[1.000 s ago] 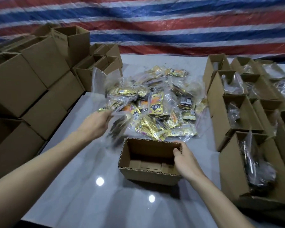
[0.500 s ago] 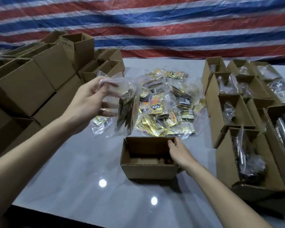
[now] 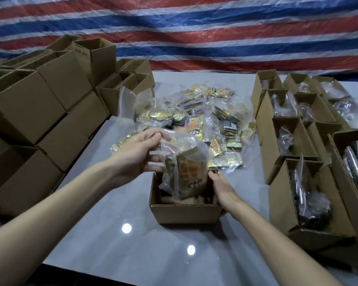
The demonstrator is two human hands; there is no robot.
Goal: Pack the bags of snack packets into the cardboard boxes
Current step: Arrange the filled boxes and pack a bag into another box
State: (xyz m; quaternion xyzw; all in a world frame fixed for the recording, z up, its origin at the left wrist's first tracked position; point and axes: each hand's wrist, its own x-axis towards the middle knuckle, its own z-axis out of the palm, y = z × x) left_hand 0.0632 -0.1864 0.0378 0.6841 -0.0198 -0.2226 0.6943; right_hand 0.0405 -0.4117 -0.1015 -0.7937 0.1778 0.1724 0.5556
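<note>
A small open cardboard box (image 3: pixel 184 212) sits on the table in front of me. My left hand (image 3: pixel 137 153) pinches the top of a clear plastic bag of snack packets (image 3: pixel 184 172), which hangs upright with its lower end inside the box. My right hand (image 3: pixel 222 187) grips the box's right wall, fingers curled over the rim. Behind the box lies a heap of more clear bags with gold and orange packets (image 3: pixel 196 124).
Stacks of empty cardboard boxes (image 3: pixel 39 112) fill the left side. On the right stand rows of open boxes holding bags (image 3: pixel 306 188). A striped tarpaulin (image 3: pixel 194 32) hangs behind. The glossy grey table (image 3: pixel 116 240) ends just before me.
My left hand has carried the bag from up at the left down and right, over the box, and its lower end now sits inside. My right hand stays on the box's right wall.
</note>
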